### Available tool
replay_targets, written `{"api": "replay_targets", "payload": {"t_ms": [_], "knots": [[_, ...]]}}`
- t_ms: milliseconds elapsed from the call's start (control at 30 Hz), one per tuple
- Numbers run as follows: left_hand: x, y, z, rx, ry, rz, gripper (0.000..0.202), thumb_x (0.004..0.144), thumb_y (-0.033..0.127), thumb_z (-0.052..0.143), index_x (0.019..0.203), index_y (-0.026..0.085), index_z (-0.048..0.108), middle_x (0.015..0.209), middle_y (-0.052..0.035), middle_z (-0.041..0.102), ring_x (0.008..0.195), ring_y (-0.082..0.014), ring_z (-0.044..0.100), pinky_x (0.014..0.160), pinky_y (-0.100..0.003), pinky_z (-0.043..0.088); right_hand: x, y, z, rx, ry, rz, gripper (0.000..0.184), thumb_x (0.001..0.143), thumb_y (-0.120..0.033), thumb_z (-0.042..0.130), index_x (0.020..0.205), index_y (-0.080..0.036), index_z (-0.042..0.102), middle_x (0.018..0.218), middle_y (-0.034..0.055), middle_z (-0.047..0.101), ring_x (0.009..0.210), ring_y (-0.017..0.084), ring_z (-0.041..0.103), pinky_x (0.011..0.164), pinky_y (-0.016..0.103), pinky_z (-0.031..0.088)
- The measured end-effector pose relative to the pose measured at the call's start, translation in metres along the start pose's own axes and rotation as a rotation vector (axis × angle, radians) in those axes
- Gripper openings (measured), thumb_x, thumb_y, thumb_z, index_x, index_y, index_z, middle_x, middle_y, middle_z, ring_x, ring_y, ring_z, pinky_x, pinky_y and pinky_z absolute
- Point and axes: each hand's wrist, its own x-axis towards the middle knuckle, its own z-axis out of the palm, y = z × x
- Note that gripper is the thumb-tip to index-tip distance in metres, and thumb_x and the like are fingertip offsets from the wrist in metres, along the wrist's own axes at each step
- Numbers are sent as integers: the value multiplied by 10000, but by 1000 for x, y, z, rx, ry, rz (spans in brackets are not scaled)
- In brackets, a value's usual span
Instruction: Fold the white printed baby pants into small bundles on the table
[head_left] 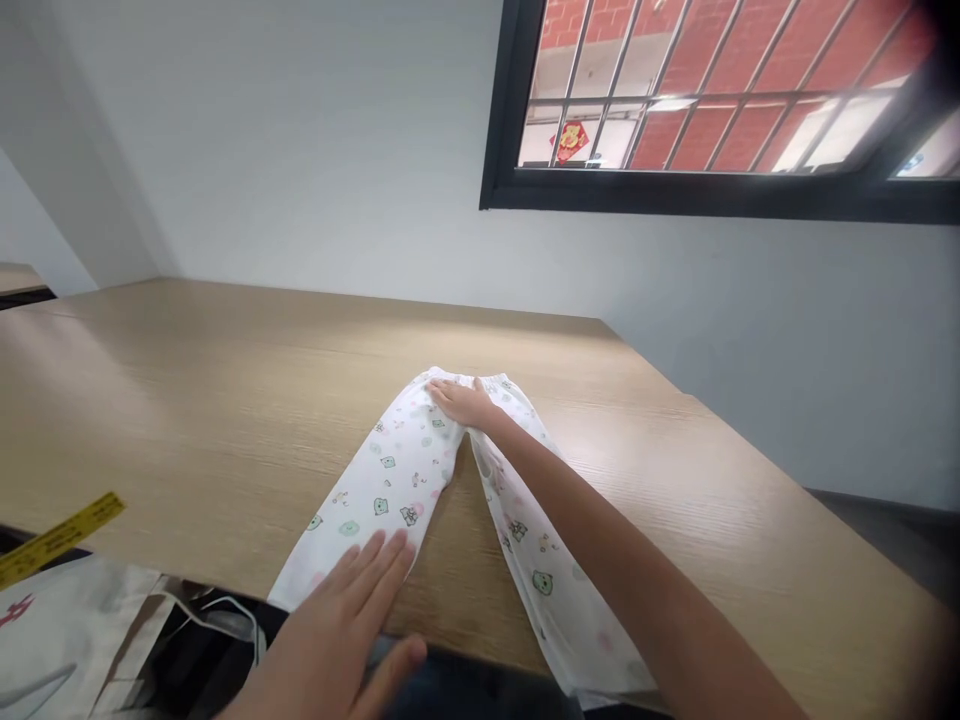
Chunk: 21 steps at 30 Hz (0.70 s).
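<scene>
Cartoon-print trousers (405, 470) lie lengthwise away from the person on the surface (247, 400). Right hand (461, 403) flat near far waistband (493, 380); left hand (341, 620) over left-side leg (356, 525). Fingers extended, grasping nothing.

Pale wood worktop (225, 370), back edge close to a plain white wall (300, 130). Dark-framed window (675, 192) up on the right, metal bars (622, 50) across it, red brick (697, 130) outside, plus a red-and-gold diamond sign (571, 140) behind the bars. Near left: yellow strip (64, 538) with dark markings, tip over the worktop. Below the edge, white bag (67, 600), red print; thin white cord (244, 612) looped beside it. Another wooden top (19, 278), far left.
</scene>
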Motion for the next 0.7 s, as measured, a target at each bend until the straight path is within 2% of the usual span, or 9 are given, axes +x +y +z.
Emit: {"api": "replay_targets", "payload": {"t_ms": [100,167,233,300,400,467,567,633,700], "knots": [[-18,3,-5,78,171,84,701,818,457,512,1403,289,164,1214,-18,540,1000,-214,598,765,-284,540,0,5,-8,100,9,27,422,921,-414,270,1225,-238,505,1326,49,439,1244,267,338,1043,558,74],[-13,0,-9,92,254,113,567,816,456,520,1326,281,344,1102,-4,625,894,-200,643,713,-273,551,-10,11,-17,179,47,36,415,901,-452,304,1096,-238,601,1198,39,562,1135,246,466,1015,453,260],[2,3,-12,40,282,110,384,831,439,504,1165,249,502,993,-12,672,825,-189,654,684,-265,548,-26,20,-26,250,142,55,405,892,-436,307,1018,-226,630,1105,28,614,1036,211,533,928,356,374],[22,16,-9,-82,272,98,293,837,409,493,1051,219,557,933,-37,670,802,-189,640,671,-274,538,-46,31,-34,301,272,98,380,887,-365,300,1034,-206,611,1120,30,600,1030,185,528,888,302,393],[58,56,10,-282,232,158,262,779,369,563,1000,227,573,941,-55,615,804,-210,593,679,-334,511,-76,50,-40,343,409,205,360,844,-252,307,1040,-177,599,1133,54,586,1032,181,518,856,283,396],[82,87,28,-345,182,256,286,716,386,635,963,251,585,934,-55,575,805,-222,562,680,-363,487,-90,62,-40,366,430,275,349,807,-223,333,1012,-172,611,1075,60,610,966,191,545,799,285,415],[109,125,52,-361,68,373,317,685,468,659,890,237,590,858,-54,531,805,-215,523,673,-345,454,-98,76,-37,418,416,342,315,763,-229,392,954,-180,638,959,41,643,840,186,570,726,277,423],[117,137,62,-362,32,387,325,711,509,620,850,220,569,820,-45,520,802,-206,505,685,-344,435,-98,81,-36,469,398,358,286,744,-258,430,909,-192,654,893,20,650,780,172,568,688,262,422],[120,140,67,-361,35,374,302,745,502,582,813,211,536,799,-34,520,789,-196,498,692,-348,421,-97,83,-36,524,375,359,253,724,-303,477,848,-191,667,788,7,645,715,163,559,638,250,419]]}}
